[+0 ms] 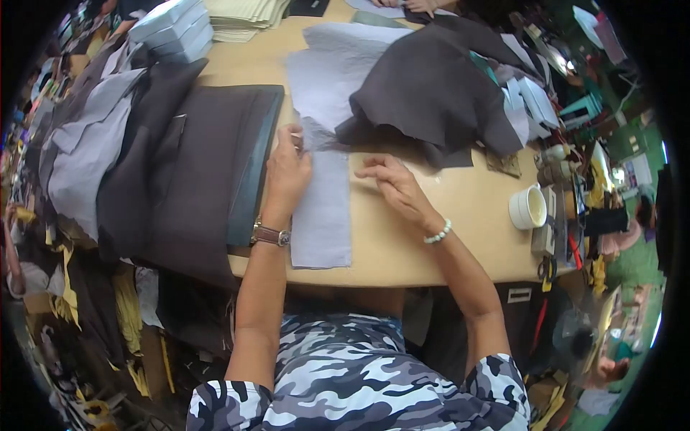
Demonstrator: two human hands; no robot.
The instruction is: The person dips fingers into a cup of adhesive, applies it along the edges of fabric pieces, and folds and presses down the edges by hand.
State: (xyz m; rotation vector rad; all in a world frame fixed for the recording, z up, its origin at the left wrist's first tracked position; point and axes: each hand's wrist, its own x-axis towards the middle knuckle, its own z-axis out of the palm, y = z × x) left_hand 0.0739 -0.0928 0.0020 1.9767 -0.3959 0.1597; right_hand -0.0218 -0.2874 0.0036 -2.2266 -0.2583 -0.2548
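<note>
A long light-grey cloth strip (321,215) lies on the wooden table (460,244), running away from the front edge. My left hand (288,171) is at the strip's left edge, fingers curled; whether it pinches anything is hard to make out. To the right of the strip, my right hand (393,184) is over the bare tabletop, its fingers spread and holding nothing. Beyond it a dark cloth (431,86) is heaped, partly over the light-grey material. Folded dark cloth (198,172) with a blue-grey layer at its edge lies left of my left hand.
A white cup (527,207) stands near the right edge, with scissors (548,271) below it. White boxes (172,32) and a stack of cream sheets (241,18) are at the back left. Another person's hands (420,6) show at the far side.
</note>
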